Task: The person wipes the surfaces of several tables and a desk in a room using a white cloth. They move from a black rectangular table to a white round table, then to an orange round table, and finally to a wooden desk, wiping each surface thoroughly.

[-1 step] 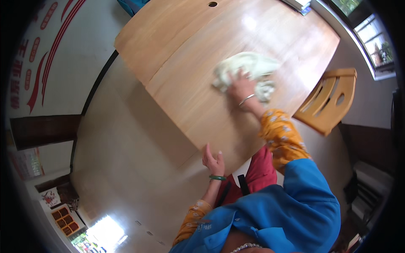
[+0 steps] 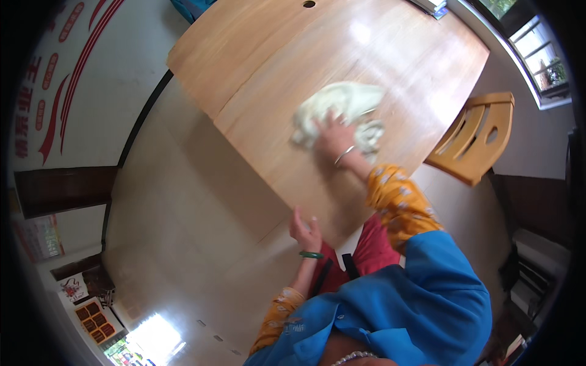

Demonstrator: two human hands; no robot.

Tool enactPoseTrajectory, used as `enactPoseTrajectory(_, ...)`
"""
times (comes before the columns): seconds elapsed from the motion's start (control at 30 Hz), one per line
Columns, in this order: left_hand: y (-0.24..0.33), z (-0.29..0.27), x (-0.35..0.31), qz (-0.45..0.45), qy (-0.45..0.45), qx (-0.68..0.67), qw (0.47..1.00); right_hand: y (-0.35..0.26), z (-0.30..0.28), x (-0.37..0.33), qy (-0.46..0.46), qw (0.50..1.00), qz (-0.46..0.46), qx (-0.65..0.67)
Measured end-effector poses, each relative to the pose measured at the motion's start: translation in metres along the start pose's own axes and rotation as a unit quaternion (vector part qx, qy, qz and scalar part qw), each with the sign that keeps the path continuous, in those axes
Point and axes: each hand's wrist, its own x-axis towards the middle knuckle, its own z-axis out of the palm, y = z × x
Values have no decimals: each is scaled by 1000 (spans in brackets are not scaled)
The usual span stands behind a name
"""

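Observation:
My right hand [image 2: 336,139] presses down on a pale, greenish-white cloth [image 2: 351,97] on the wooden table [image 2: 256,134]. Its fingers bear into the cloth, slightly blurred, and a silver bangle circles the wrist. Part of the cloth lies spread beyond the fingers; a crumpled part bunches up on the right side of the hand. By the near left edge of the tabletop, my left hand [image 2: 305,230] is open and empty, thumb and forefinger apart. A green bangle is on that wrist. Whether it touches the edge I cannot tell.
A wooden chair [image 2: 479,137] stands close against the right side of the table. Books or papers [image 2: 430,6] lie at the far right corner, near a window [image 2: 540,52]. The tabletop has a round hole [image 2: 309,4] and a seam. Tiled floor [image 2: 183,226] extends on the left.
My right hand and the cloth beneath it have slid left and slightly toward me across the tabletop. My left hand has hardly moved.

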Motion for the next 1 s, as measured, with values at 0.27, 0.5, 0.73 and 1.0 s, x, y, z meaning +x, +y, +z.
enactPoseTrajectory(0.27, -267, -222, -64, -202, 116, -115, 966, -111, 0, -252, -24, 988, -104, 112)
enactPoseTrajectory(0.5, -330, -329, -83, -405, 11, 54, 913, 17, -9, -135, 102, 942, 301, 106)
enactPoseTrajectory(0.73, -411, -354, -8, -420, 21, -8, 907, 8, -13, -95, -31, 931, 321, 169)
enactPoseTrajectory(1.0, -371, -297, 336, -343, -83, -97, 931, -56, 6, 80, 141, 842, 521, -1)
